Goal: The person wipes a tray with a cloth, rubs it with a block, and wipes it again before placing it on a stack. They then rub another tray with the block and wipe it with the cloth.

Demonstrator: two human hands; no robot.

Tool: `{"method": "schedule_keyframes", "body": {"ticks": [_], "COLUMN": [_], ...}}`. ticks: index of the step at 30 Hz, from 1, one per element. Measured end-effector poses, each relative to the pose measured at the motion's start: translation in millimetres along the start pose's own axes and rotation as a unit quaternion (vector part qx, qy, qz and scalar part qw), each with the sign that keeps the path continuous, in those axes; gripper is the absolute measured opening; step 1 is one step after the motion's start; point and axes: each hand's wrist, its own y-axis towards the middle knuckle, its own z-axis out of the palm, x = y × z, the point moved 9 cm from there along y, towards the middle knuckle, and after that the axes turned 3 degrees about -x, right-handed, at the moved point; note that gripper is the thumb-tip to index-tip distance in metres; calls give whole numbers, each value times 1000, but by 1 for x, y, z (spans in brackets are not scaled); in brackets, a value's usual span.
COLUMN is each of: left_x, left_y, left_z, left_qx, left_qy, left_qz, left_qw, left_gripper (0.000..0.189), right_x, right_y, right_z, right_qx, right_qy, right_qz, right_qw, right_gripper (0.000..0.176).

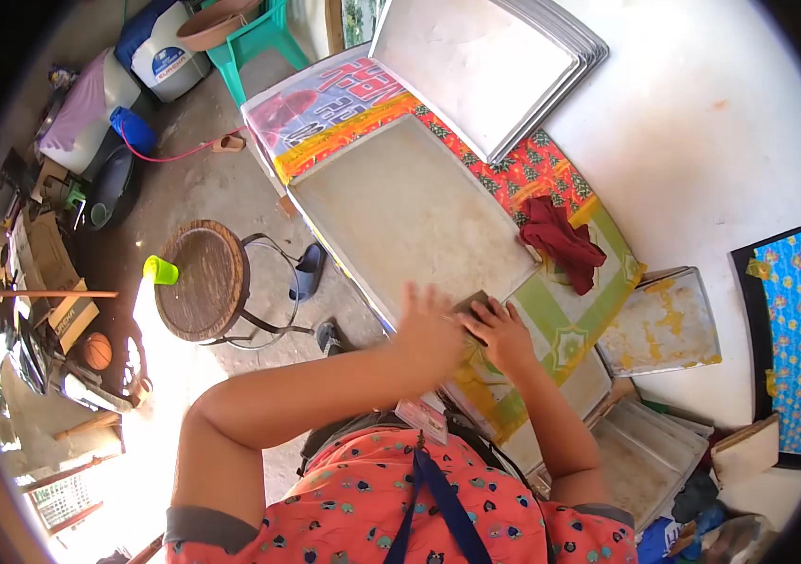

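A large flat metal tray lies on the covered table, its near edge by my hands. My right hand has its fingers over a small dark block at the tray's near corner. Beside it, my left hand is blurred by motion, its fingers stretched out over the tray's near edge. A crumpled dark red cloth sits to the right, at the tray's right edge.
Stacked metal trays lean at the table's far end. A yellow-stained tray and more trays stand on the right. On the left are a round wooden stool with a lime-green cup and a green chair.
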Motion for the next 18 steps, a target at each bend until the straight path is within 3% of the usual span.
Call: {"method": "schedule_keyframes", "body": {"ticks": [3,6,12,18], "left_x": [86,136,157,164], "left_y": [1,-3,3,3], "left_z": [65,87,94,97], "left_qx": [-10,-20,53,62], "left_qy": [34,59,39,23], "left_qz": [-93,-130,-77,-24], "left_qw": [995,990,995,998], "left_gripper": [82,86,88,86], "right_x": [7,14,37,32], "right_y": [-5,39,183,77], "right_z": [23,45,68,53], "right_qx": [45,-2,-43,52], "right_qy": [-10,-17,-39,-42], "right_qz": [-54,-62,-58,-92], "right_qw": [997,998,997,993], "right_gripper": [50,49,50,51]}}
